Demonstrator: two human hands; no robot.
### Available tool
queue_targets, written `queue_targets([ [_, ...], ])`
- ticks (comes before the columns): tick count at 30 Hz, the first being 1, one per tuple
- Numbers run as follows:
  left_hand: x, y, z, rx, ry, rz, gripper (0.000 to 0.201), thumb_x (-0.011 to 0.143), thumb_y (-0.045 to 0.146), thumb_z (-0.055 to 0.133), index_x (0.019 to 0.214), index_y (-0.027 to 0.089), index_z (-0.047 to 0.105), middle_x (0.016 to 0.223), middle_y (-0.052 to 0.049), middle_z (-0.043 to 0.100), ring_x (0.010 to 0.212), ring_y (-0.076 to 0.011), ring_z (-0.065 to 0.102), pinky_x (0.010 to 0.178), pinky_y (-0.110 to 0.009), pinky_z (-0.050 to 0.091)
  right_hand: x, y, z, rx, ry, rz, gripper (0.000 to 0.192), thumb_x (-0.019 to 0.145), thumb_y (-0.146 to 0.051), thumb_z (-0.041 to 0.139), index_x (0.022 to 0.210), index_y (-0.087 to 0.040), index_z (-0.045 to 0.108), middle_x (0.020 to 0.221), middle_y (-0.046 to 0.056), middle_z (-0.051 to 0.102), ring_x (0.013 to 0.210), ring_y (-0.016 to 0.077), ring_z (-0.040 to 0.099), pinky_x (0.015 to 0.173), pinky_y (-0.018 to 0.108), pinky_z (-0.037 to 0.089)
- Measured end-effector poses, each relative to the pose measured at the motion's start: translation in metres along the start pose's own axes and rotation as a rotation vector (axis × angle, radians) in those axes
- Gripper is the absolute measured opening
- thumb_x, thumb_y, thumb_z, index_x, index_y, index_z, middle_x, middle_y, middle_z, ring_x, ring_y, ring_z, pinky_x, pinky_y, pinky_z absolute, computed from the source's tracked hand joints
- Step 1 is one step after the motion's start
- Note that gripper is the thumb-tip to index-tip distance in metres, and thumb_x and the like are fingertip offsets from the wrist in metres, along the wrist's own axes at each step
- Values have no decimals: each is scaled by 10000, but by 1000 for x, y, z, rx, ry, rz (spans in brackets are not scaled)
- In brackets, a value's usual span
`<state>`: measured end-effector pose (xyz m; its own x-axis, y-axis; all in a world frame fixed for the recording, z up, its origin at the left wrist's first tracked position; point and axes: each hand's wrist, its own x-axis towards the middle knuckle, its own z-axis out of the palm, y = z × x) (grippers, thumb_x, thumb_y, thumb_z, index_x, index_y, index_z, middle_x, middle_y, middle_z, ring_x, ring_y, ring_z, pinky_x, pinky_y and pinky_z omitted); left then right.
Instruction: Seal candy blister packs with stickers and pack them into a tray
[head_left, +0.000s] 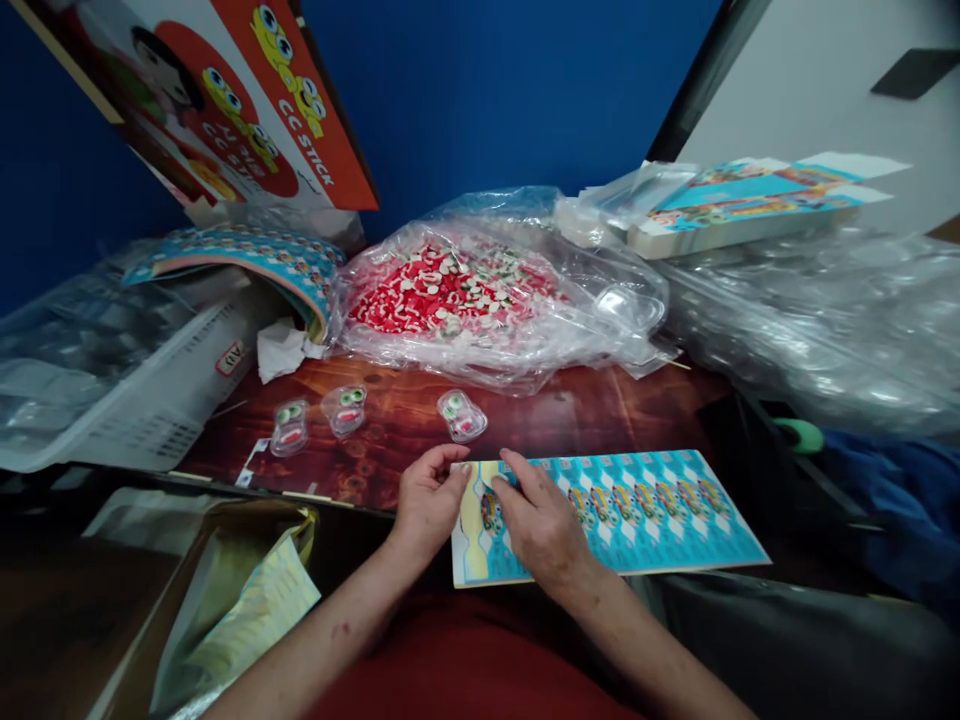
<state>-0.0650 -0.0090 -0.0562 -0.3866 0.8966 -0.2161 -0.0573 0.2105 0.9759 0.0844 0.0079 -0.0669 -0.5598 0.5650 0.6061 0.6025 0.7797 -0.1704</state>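
Observation:
A blue printed card sheet [645,510] with rows of cartoon stickers lies on the wooden table's near edge. My left hand [427,500] pinches the sheet's left end, where the yellow backing shows. My right hand [541,525] rests on the sheet beside it, fingers at the same spot on the sheet's upper left corner. Three small clear blister shells with green and red pieces sit just beyond: one [462,415] nearest my hands, two more [345,408] [289,426] to the left.
A clear plastic bag of red and white pieces [457,290] lies behind. A white basket [150,390] and a curled sticker stack [247,255] are at the left. More sheets [750,205] and clear plastic [817,320] fill the right. A gold-lined bag [232,590] sits low left.

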Motion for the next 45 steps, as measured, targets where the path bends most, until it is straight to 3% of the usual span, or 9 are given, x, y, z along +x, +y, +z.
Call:
queue_targets([
  [4,2,-3,-7,290,27,118,174,722,241,543,845,167,640,784,-32,675,678,-134,599,618,-232,472,-16,10,-52,150,-18,-22,158,785,-97,497,841,-181,618,1129,137,565,908,209,585,744,353,520],
  [8,1,3,-17,555,-71,186,184,761,220,494,853,189,650,779,-22,671,707,-144,599,685,-260,469,-16,24,-113,387,83,345,137,762,-135,552,846,-235,594,1004,71,606,845,189,608,699,318,520],
  [11,0,13,-27,719,-106,305,170,740,226,526,840,190,659,862,-52,658,833,-188,580,788,-322,441,5,27,-126,425,218,511,98,743,-176,597,804,-252,588,854,25,619,752,174,603,632,286,497],
  [14,0,28,-35,556,-89,292,204,760,327,534,817,171,652,900,-77,640,872,-199,564,810,-339,431,36,23,-109,354,91,526,13,757,-227,594,764,-234,586,674,-8,589,571,127,544,512,242,434],
  [18,1,47,-39,-31,-326,-94,485,787,555,432,1007,155,594,918,-91,643,765,-166,593,685,-304,471,70,17,-78,349,-98,434,110,787,-257,534,698,-199,564,598,-13,566,508,102,500,480,223,392],
  [21,3,55,-35,-149,-357,-221,476,624,509,656,931,149,600,833,-62,653,689,-144,593,647,-278,466,82,18,-62,402,-203,441,143,784,-270,513,673,-188,551,589,-7,563,527,107,497,483,220,379],
  [25,18,49,-26,11,-172,-226,287,574,401,692,621,141,579,525,20,557,455,-76,461,461,-208,366,94,30,-39,481,-277,551,153,750,-278,526,632,-180,531,551,-18,527,508,101,461,465,212,351],
  [30,51,37,-18,359,13,-67,258,622,400,617,585,144,614,500,13,558,463,-87,465,456,-205,341,119,56,-1,433,-406,652,144,685,-281,574,600,-177,522,454,-57,447,430,80,381,425,207,281],
  [45,68,27,-15,730,98,-57,258,658,427,577,596,188,649,532,1,612,500,-120,525,467,-215,330,133,75,43,325,-592,541,129,644,-229,590,565,-187,497,437,-77,389,438,78,341,445,211,229],
])
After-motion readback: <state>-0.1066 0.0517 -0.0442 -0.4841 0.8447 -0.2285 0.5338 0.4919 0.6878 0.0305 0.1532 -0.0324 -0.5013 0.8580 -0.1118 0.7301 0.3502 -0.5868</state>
